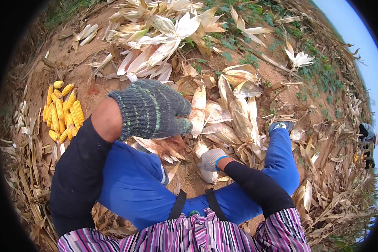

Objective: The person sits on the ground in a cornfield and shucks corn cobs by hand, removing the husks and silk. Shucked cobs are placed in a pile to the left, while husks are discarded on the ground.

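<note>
My left hand point(154, 108), in a dark grey-green knit glove, is held above the ground with its fingertips beside an ear of corn in its dry husk point(198, 110). Its palm side faces away, so I cannot see whether anything is in it. Lower down, my right hand point(211, 159), in a pale knit glove with a blue cuff, grips another husked-over ear of corn point(204, 174) between my legs. More ears in dry husks point(239, 123) lie heaped in front of my right hand. Brown corn silk and loose husk point(168, 146) lie under my left hand.
Bare yellow corn cobs point(60, 110) are piled on the soil at the left. Opened pale husks point(163, 37) form a heap ahead. Green weeds point(239, 41) grow beyond. Dry stalks point(28, 189) cover the left edge. Another person point(367, 138) is far right.
</note>
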{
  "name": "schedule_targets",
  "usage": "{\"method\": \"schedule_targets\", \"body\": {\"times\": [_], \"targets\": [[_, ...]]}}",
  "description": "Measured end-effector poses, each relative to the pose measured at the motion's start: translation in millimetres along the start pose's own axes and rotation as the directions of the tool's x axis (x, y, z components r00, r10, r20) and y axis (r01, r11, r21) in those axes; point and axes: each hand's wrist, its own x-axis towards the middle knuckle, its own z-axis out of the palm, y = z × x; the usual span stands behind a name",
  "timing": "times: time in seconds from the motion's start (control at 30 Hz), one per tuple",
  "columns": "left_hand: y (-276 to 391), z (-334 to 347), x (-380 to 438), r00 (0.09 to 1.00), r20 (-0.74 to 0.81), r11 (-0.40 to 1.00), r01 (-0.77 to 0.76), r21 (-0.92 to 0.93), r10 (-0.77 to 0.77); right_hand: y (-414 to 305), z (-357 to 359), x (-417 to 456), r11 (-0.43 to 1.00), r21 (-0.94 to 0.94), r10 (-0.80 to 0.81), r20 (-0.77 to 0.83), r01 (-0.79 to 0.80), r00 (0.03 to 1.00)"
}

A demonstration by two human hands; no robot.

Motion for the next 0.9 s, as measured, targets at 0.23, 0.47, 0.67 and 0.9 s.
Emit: {"method": "schedule_targets", "body": {"times": [0.23, 0.47, 0.67, 0.9], "targets": [[1.8, 1.6, 6.6, 0.999, 0.037, 0.999, 0.015, -0.035, -0.014, -21.8, -55.6, -34.7, 0.946, 0.225, -0.184, -0.222, 0.234, 0.958], [2.5, 2.0, 20.8, 0.997, 0.076, 1.000, -0.002, -0.012, 0.003, 41.8, -142.1, -134.4, 0.804, 0.204, 0.006, -0.942, 0.559, 0.335], [13.1, 1.0, 4.1, 0.994, 0.006, 0.989, 0.110, 0.098, -0.111, 33.5, -164.1, -142.9, 0.497, 0.377, 0.424, -0.891, 0.782, 0.161], [0.1, 31.4, 45.9, 0.993, 0.028, 0.983, 0.107, 0.147, -0.112, 45.6, -153.7, -147.6, 0.953, 0.109, 0.155, -0.977, 0.284, -0.146]]}}
